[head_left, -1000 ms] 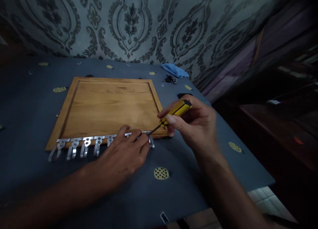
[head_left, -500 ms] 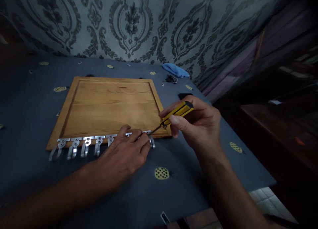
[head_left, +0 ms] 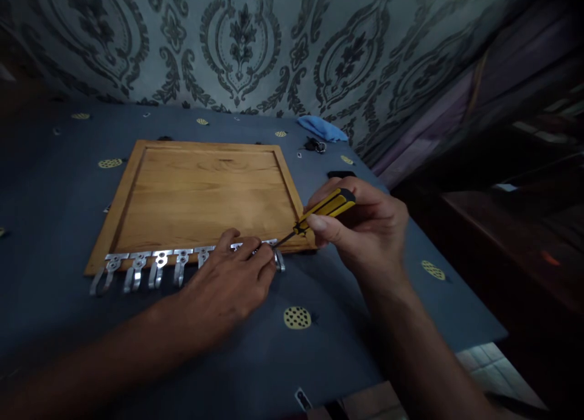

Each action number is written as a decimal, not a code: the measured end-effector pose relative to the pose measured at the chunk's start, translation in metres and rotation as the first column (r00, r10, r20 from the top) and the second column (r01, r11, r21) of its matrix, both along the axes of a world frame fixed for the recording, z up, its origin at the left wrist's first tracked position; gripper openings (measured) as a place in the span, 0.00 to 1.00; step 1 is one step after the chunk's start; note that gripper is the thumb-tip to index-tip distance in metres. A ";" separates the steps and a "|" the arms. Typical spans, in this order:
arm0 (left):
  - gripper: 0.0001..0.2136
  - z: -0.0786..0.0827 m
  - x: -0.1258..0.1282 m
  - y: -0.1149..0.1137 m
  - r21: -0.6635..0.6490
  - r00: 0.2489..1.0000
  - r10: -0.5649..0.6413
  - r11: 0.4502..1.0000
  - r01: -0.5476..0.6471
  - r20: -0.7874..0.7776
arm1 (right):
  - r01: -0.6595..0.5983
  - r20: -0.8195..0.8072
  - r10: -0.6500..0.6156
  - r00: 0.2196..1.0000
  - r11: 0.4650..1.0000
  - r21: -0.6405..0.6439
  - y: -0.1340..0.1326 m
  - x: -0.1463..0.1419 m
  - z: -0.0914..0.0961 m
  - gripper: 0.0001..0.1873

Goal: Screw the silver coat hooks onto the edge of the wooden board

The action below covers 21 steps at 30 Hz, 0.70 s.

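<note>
A yellow-and-black screwdriver (head_left: 325,212) is gripped between the thumb and fingers of my right hand (head_left: 371,228). Its thin shaft slants down to the left, and the tip meets the right end of a metal hook rail (head_left: 162,259). That rail lies along the near edge of a framed wooden board (head_left: 205,195), its several hooks hanging over the edge. My left hand (head_left: 235,280) rests across the rail's right part, fingers bent and closed onto it beside the screwdriver tip. The fingers cover some hooks, and whatever lies right under the tip is hidden.
The board lies flat on a table with a dark blue pineapple-print cover (head_left: 342,347). Behind its right corner are a bunch of keys (head_left: 314,144), a blue cloth (head_left: 323,128) and a flat black object (head_left: 341,174). A patterned wall (head_left: 283,49) rises along the back.
The fingers of my right hand have shifted around the screwdriver handle, which has turned slightly. My left hand, the rail and the board have stayed put.
</note>
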State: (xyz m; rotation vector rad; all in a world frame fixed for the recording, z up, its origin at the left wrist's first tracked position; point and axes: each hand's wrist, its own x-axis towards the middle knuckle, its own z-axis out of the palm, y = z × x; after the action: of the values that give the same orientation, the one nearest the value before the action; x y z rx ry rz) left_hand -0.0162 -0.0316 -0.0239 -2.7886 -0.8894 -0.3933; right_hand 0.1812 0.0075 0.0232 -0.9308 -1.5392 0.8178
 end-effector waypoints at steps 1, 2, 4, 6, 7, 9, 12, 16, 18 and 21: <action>0.09 0.000 0.000 0.000 0.000 1.000 0.000 1.000 0.000 0.002 | 0.025 -0.004 -0.025 1.000 0.999 0.029 0.000 -0.002 -0.001 0.20; 0.10 0.000 -0.001 0.000 -0.003 1.000 -0.001 1.000 0.001 0.000 | 0.047 -0.002 -0.047 0.999 0.997 0.056 -0.001 -0.004 -0.002 0.20; 0.10 0.001 -0.001 0.000 -0.007 1.000 -0.004 1.000 0.004 -0.001 | 0.079 0.007 -0.080 0.997 0.993 0.090 -0.002 -0.006 -0.005 0.20; 0.10 0.001 -0.001 0.000 -0.015 1.000 -0.008 1.000 0.008 -0.004 | 0.110 -0.015 -0.109 0.994 0.988 0.112 -0.003 -0.006 -0.007 0.18; 0.10 0.001 -0.001 0.000 -0.017 1.000 -0.008 1.000 0.008 -0.002 | 0.129 -0.039 -0.126 0.991 0.984 0.124 -0.003 -0.004 -0.008 0.16; 0.09 0.000 -0.001 0.000 -0.017 1.000 -0.002 1.000 0.002 0.001 | 0.172 -0.097 -0.158 0.983 0.973 0.151 -0.003 -0.001 -0.009 0.14; 0.10 -0.002 -0.001 0.000 -0.008 1.000 0.008 1.000 -0.008 -0.001 | 0.179 -0.117 -0.159 0.980 0.967 0.183 -0.001 0.003 -0.010 0.13; 0.11 -0.003 -0.001 0.000 0.015 1.000 -0.001 1.000 0.001 0.012 | 0.120 -0.063 -0.112 0.992 0.983 0.137 0.000 0.002 -0.007 0.12; 0.11 -0.003 -0.001 0.000 0.021 1.000 -0.004 1.000 0.004 0.018 | 0.113 -0.045 -0.109 0.993 0.988 0.106 -0.001 -0.001 -0.004 0.14; 0.11 -0.002 0.000 0.000 0.026 1.000 0.001 1.000 -0.001 0.016 | 0.109 -0.031 -0.107 0.994 0.991 0.076 -0.002 -0.003 -0.002 0.15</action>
State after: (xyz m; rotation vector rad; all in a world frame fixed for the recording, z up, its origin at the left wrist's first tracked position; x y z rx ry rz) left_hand -0.0162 -0.0318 -0.0260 -2.7648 -0.8829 -0.4241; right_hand 0.1779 0.0056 0.0215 -0.9339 -1.4735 0.6865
